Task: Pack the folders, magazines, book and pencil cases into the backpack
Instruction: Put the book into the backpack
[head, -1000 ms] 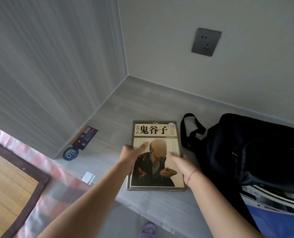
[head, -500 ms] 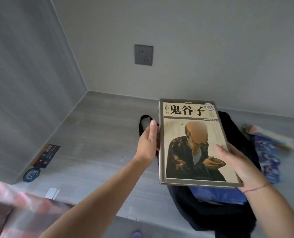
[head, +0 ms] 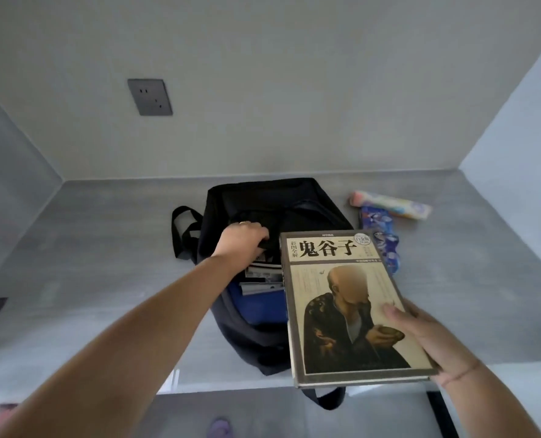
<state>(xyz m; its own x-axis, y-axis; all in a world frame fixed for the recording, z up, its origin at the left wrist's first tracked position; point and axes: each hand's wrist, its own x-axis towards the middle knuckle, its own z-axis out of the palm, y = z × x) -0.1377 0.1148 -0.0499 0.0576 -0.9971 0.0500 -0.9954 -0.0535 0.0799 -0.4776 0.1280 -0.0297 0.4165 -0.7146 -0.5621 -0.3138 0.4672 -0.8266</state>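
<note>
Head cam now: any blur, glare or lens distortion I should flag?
Head view: strong wide-angle bend, the walls splay outward toward the edges. Head view: soft even light, no glare on the book, whose title reads sharp; the face on its cover is blurred. Head view: the black backpack shows little detail where the left hand grips its opening; the pencil cases look slightly soft.

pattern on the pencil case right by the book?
Blue with white printed figures; the pencil case shows best in the head view.
</note>
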